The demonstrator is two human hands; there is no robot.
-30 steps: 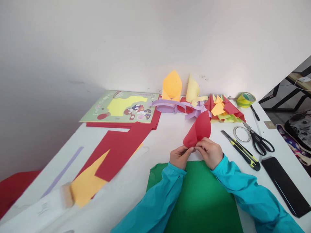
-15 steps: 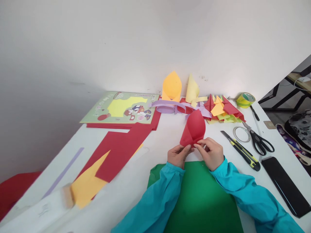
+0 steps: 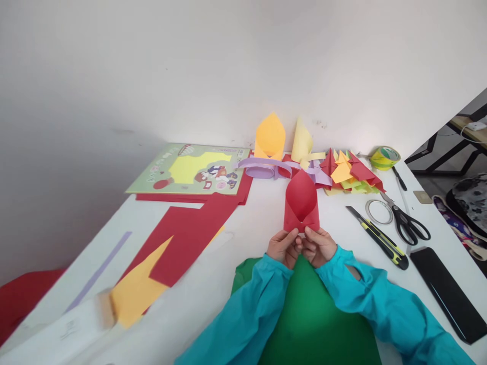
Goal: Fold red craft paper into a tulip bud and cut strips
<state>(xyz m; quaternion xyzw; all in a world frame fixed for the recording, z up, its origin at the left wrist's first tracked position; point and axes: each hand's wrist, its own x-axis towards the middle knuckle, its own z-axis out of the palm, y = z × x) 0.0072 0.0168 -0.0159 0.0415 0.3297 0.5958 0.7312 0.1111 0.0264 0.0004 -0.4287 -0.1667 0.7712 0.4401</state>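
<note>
A red paper (image 3: 302,195), curled into a pointed pocket with its lower corners overlapping at the front, stands upright between my hands. My left hand (image 3: 284,247) pinches its lower left edge, thumb in front. At the lower right edge, my right hand (image 3: 318,246) grips it the same way, and the fingers of both hands meet underneath. Below my wrists lies a green sheet (image 3: 319,314). Behind the red piece stand an orange folded paper (image 3: 270,134) of similar shape and a pale yellow paper cone (image 3: 302,142).
Purple paper strips (image 3: 261,170) and a pile of folded papers (image 3: 350,172) lie at the back. On the right are a utility knife (image 3: 376,237), scissors (image 3: 407,223), clear tape (image 3: 379,212) and a black case (image 3: 449,294). Red sheets (image 3: 190,238) and a green paper pack (image 3: 163,172) occupy the left.
The red paper has turned from a tilt to upright, facing me. My right hand has dropped from its front fold to the lower right edge, closer to my left hand.
</note>
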